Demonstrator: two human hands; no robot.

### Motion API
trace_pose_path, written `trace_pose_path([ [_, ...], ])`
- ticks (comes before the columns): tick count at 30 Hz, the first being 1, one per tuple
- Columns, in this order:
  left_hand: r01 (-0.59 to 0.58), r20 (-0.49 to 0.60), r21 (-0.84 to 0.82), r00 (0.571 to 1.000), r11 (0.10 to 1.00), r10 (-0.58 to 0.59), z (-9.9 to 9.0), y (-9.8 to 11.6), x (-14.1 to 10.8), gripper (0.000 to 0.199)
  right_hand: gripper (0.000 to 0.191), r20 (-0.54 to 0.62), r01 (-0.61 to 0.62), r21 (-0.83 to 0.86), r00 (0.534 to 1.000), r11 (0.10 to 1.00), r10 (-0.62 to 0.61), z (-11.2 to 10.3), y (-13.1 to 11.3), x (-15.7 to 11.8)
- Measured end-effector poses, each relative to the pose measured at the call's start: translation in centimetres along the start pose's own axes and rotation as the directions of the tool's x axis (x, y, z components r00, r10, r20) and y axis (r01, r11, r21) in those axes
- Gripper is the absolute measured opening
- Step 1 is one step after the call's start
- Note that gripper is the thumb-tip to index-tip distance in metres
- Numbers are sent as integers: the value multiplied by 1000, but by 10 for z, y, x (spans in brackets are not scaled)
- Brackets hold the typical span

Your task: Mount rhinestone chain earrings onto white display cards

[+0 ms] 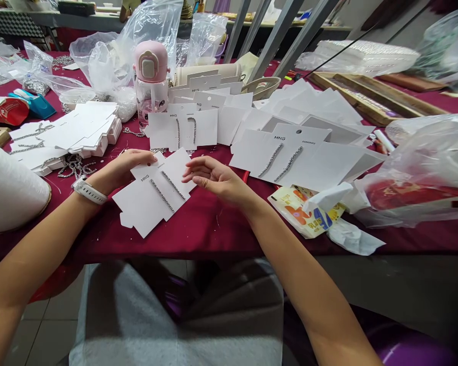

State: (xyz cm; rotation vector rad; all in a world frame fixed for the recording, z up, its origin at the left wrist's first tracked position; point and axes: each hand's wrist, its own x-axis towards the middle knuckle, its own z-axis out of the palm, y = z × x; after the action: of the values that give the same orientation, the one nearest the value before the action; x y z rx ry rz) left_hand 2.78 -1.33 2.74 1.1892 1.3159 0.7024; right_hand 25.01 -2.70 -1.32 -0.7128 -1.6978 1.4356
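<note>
A white earring card [145, 203] printed MNG, with two sparkling chain earrings [162, 195] on it, is tilted above the front of the table. My left hand [127, 163] grips its upper left edge, thumb on top and the other fingers mostly hidden behind it. My right hand [209, 175] is at the card's right edge, fingers apart and slightly curled; whether the fingertips touch the card is unclear. Just behind stands another card [206, 127] with two chains. To the right, a larger card [320, 157] with two chains leans on a pile of white cards.
A pink-lidded bottle [150, 66] stands behind the hands. Stacked cards [84, 127] and loose chains [75, 165] lie left, near a large white cone [11, 188]. On the right are a tissue pack [305, 211], a plastic bag [423, 168] and a wooden tray [370, 96].
</note>
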Motion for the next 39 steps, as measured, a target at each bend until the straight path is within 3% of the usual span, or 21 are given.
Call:
trace_pose_path([
  [7,10,-7,-13,1000,1000,-10,0,-3,2,10,16,-95,1,-181,995,983,-18,4,2,-1],
  [14,22,-2,6,1000,1000,-22,3,-1,-2,9,16,-34,76,-405,995,911,-98,3,6,-4],
  [19,31,-14,6,999,999,-31,3,-1,-1,10,10,-45,65,-426,995,902,-92,3,6,-4],
  [32,22,44,-78,999,997,-18,1,-8,7,11,9,181,297,-656,954,693,-237,7,3,-6],
  [39,11,36,-71,999,997,-9,4,-7,3,11,11,214,323,-676,946,662,-243,9,2,-6],
])
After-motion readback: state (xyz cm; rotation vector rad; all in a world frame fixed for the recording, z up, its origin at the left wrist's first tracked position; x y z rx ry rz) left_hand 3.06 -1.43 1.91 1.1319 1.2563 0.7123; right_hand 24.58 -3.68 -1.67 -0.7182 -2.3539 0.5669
